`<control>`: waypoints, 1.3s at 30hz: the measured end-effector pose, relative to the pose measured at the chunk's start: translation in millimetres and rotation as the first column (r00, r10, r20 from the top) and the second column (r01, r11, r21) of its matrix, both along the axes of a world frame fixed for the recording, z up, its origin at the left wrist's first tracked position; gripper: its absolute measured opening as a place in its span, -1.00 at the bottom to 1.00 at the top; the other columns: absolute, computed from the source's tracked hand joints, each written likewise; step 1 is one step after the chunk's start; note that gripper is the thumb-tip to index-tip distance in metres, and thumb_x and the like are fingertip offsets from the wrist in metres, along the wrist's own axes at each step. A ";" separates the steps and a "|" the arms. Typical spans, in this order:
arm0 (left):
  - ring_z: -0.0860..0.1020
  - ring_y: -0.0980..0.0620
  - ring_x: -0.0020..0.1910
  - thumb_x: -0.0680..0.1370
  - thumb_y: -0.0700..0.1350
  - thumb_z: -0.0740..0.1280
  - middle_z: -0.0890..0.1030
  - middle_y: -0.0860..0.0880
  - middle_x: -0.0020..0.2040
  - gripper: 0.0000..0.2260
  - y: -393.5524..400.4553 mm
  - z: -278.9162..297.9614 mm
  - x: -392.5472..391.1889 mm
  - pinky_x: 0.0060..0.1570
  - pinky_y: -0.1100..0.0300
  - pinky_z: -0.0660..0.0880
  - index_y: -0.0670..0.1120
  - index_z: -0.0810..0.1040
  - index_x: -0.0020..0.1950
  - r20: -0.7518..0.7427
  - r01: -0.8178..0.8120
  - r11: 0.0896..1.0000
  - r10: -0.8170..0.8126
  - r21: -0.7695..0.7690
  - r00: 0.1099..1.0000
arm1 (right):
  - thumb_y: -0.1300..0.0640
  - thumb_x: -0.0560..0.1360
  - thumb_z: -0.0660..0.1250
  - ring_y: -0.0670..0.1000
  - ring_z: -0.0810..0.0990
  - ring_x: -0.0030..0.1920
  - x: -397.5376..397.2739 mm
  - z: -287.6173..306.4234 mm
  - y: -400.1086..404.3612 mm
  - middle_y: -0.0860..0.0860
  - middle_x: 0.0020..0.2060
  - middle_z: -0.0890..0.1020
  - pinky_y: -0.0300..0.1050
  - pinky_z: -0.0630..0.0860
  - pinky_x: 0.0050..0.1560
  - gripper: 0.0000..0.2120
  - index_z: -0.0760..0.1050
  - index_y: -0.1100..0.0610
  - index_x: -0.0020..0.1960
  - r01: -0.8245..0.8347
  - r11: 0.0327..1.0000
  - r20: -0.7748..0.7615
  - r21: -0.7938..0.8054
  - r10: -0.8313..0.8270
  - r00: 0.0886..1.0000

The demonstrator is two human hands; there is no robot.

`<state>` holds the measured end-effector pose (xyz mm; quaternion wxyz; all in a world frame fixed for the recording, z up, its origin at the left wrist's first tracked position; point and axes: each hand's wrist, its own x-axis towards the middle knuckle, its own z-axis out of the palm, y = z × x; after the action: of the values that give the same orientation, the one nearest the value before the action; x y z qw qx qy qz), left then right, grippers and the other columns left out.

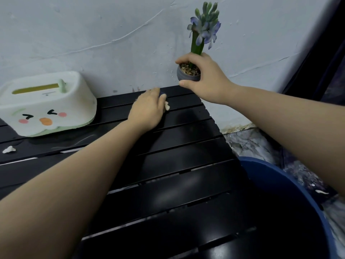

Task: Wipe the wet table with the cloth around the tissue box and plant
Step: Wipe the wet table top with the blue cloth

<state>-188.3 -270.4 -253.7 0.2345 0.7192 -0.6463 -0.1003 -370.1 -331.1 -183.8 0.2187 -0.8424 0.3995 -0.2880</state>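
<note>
Cloth [166, 105] sits under my left hand [147, 111] on the black slatted counter [186, 165], near the back edge by the wall [93, 34]; only a pale corner and a dark bit of it show past my fingers. That hand lies palm down, fingers close together and pressed flat onto the cloth rather than curled round it.

My right hand [203, 75] grips the small grey pot [187, 75] of the plant [204, 27]: fingers arch over the rim at the back, thumb presses the lower front. The pot is held clear above the counter's back right corner, in front of the wall, with the flower stem upright.

Tissue box [46, 103], white and green with a cartoon face, stands on the counter to the left, well apart from both hands. A white scrap [9, 149] lies on the counter in front of it. A blue basin [291, 184] shows at the lower right, beside the counter.
</note>
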 end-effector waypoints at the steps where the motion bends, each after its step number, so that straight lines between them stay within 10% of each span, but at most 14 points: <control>1: 0.51 -0.22 0.19 0.70 0.03 0.06 0.58 -0.18 0.18 -0.72 -2.2 0.7 -8.1 -0.02 0.01 0.33 -0.13 0.45 0.13 -0.006 0.064 0.998 -0.064 0.000 0.998 | 0.18 0.49 0.48 -0.02 0.47 0.23 -2.3 -0.4 -1.1 0.13 0.27 0.47 -0.61 0.22 0.17 -0.54 0.49 0.06 0.36 0.000 1.000 -0.003 -0.005 0.000 1.000; 5: 0.51 -0.09 0.33 0.70 0.03 0.10 0.61 -0.01 0.30 -0.67 14.4 8.7 -47.1 0.26 -0.01 0.44 0.00 0.52 0.37 -0.088 0.289 0.957 -0.289 -0.018 0.953 | 0.18 0.50 0.47 0.01 0.47 0.25 -12.2 2.9 -5.4 0.14 0.28 0.46 -0.59 0.22 0.19 -0.54 0.49 0.07 0.36 0.027 0.999 -0.011 -0.025 -0.027 1.000; 13: 0.67 0.03 -0.12 0.71 -0.02 0.14 0.70 0.02 -0.05 -0.73 102.0 16.4 -84.9 -0.02 0.00 0.59 -0.04 0.63 0.09 -0.377 0.518 0.853 -0.499 -0.057 0.780 | 0.16 0.51 0.47 0.00 0.45 0.22 -22.5 10.2 4.3 0.14 0.28 0.44 -0.66 0.20 0.11 -0.55 0.48 0.04 0.37 0.042 0.999 -0.029 -0.009 -0.043 0.999; 17: 0.66 0.02 -0.03 0.71 -0.06 0.15 0.69 0.00 0.00 -0.73 119.0 25.3 -77.1 0.03 0.04 0.58 -0.09 0.62 0.18 -0.477 0.477 0.868 -0.481 -0.140 0.736 | 0.16 0.51 0.46 -0.02 0.44 0.20 -18.9 14.0 11.8 0.13 0.27 0.44 -0.64 0.19 0.12 -0.55 0.48 0.03 0.37 0.016 1.000 -0.049 -0.009 -0.017 0.999; 22: 0.46 0.05 0.42 0.70 0.00 0.13 0.60 0.01 0.34 -0.66 83.6 31.5 -19.6 0.44 0.12 0.34 -0.06 0.54 0.38 -0.095 0.293 0.924 -0.323 -0.245 0.942 | 0.17 0.50 0.47 0.02 0.46 0.24 -8.2 20.4 14.2 0.15 0.27 0.46 -0.56 0.24 0.19 -0.55 0.48 0.05 0.36 0.005 1.000 -0.036 -0.028 -0.006 0.999; 26: 0.44 0.16 0.42 0.69 0.18 0.04 0.57 0.14 0.34 -0.54 55.6 22.1 21.8 0.47 0.21 0.25 0.01 0.59 0.34 -0.425 0.151 0.988 -0.146 -0.021 0.893 | 0.18 0.51 0.46 -0.01 0.45 0.20 -1.7 18.7 13.3 0.14 0.26 0.45 -0.67 0.18 0.10 -0.56 0.48 0.05 0.36 0.003 1.000 -0.029 -0.013 -0.003 1.000; 28: 0.37 0.09 0.49 0.69 0.15 0.08 0.48 0.15 0.41 -0.58 49.7 14.0 29.3 0.43 0.24 0.21 0.01 0.49 0.44 -0.357 0.100 0.995 -0.097 -0.011 0.929 | 0.18 0.51 0.47 -0.02 0.44 0.18 1.1 14.8 13.9 0.14 0.26 0.44 -0.67 0.18 0.10 -0.56 0.48 0.06 0.36 -0.005 1.000 -0.033 -0.004 0.005 0.999; 32: 0.20 -0.09 0.58 0.69 0.05 0.13 0.33 -0.06 0.56 -0.56 56.8 -1.2 17.4 0.50 0.15 0.00 -0.06 0.32 0.55 -0.069 0.203 0.977 -0.199 0.058 0.978 | 0.16 0.51 0.47 0.02 0.47 0.23 5.4 5.1 16.2 0.13 0.26 0.44 -0.40 0.28 0.27 -0.56 0.49 0.04 0.36 -0.012 1.000 -0.053 0.017 0.013 0.999; 39: 0.36 0.05 0.50 0.67 -0.09 0.23 0.52 -0.03 0.42 -0.66 109.9 5.5 -28.0 0.57 0.13 0.12 -0.10 0.49 0.44 -0.219 0.486 0.873 -0.483 -0.043 0.848 | 0.17 0.50 0.47 0.02 0.47 0.22 10.6 2.4 16.2 0.14 0.27 0.44 -0.36 0.27 0.28 -0.56 0.49 0.04 0.35 -0.009 1.000 -0.043 0.026 0.010 0.999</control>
<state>-216.3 -160.5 -248.2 0.2673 0.5187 -0.7756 -0.2407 -359.5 -314.9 -181.5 0.2225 -0.8473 0.4038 -0.2637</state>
